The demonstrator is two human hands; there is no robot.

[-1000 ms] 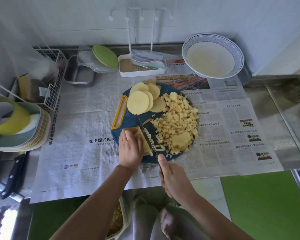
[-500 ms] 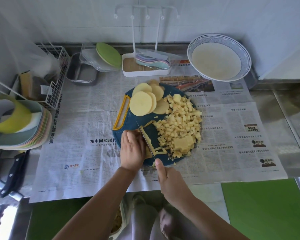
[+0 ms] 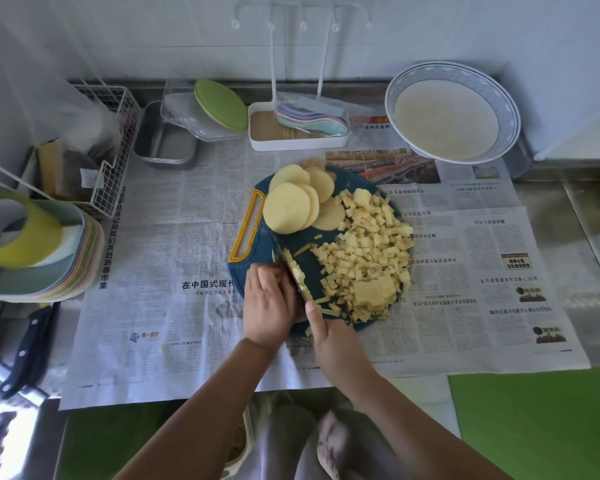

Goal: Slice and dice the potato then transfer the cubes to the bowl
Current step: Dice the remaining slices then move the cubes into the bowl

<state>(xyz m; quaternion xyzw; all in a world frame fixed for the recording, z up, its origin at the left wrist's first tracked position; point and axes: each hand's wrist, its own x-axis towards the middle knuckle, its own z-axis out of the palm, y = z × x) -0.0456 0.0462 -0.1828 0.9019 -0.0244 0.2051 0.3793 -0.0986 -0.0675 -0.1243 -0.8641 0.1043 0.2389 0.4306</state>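
**Desk:** Where does the potato sit, reading from the left?

**Photographer:** On the blue cutting board [image 3: 267, 245]. The cook's left hand [image 3: 269, 303] curls its grip down over a potato piece, mostly hidden beneath the fingers. Round slices [image 3: 291, 213] lie fanned beyond it. The knife [image 3: 291, 271] stands against the knuckles. The right hand [image 3: 329, 337] has its grip closed round the handle, one finger laid along the spine. A heap of cubes [image 3: 364, 251] fills the board's right side. The bowl [image 3: 447, 123], well apart at the far right of the papered counter [image 3: 586, 209], holds none.

**Desk:** How will it handle?

**Photographer:** Firm, but probably wet and slippery, so the piece wants pinning from above with fingertips tucked back. The cubes look light and loose, better scooped than pinched.
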